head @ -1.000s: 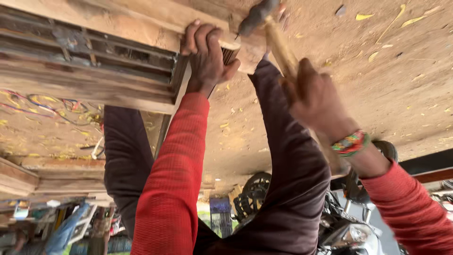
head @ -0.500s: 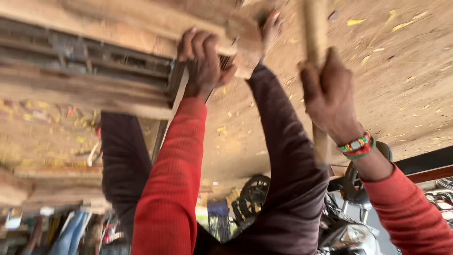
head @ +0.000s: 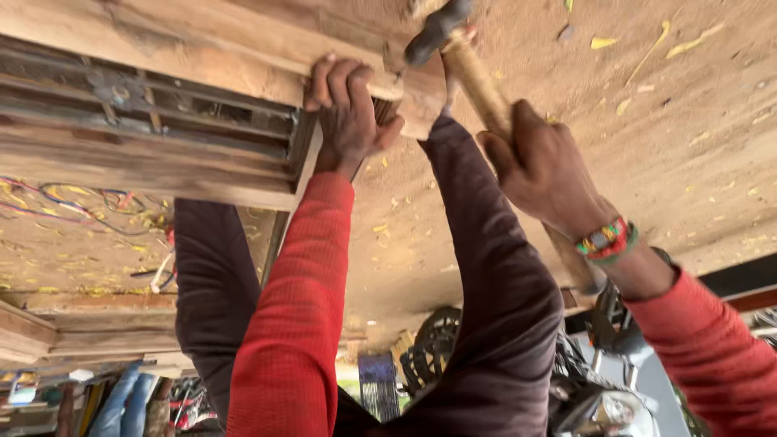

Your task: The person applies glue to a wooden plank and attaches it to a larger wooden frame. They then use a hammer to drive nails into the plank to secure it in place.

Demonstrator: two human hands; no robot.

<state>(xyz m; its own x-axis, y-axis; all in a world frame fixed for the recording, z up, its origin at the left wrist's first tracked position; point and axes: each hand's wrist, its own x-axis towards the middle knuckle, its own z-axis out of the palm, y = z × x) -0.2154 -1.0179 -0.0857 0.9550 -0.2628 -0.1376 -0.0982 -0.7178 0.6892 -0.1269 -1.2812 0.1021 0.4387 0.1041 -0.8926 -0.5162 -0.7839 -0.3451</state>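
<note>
My left hand (head: 348, 113), in a red sleeve, grips the end of a wooden frame (head: 202, 48) that lies on the sandy ground. My right hand (head: 542, 166), with a coloured bracelet at the wrist, is closed around the wooden handle of a hammer (head: 477, 77). The dark hammer head (head: 435, 32) sits right at a short wooden block (head: 422, 97) at the frame's corner, just beside my left fingers. My legs in dark trousers (head: 494, 275) stand on both sides of my left arm. The whole view appears turned over, with the ground at the top.
Sandy ground (head: 688, 121) strewn with yellow wood chips. Coloured wires (head: 73, 202) lie at the left, above stacked planks (head: 32, 332). A motorcycle (head: 607, 380) and a dark wheel (head: 429, 348) are behind my legs.
Half a second ago the hammer was lifted away from the wood; it has swung back, and its head is now at the block by the frame's corner. My left hand kept its grip.
</note>
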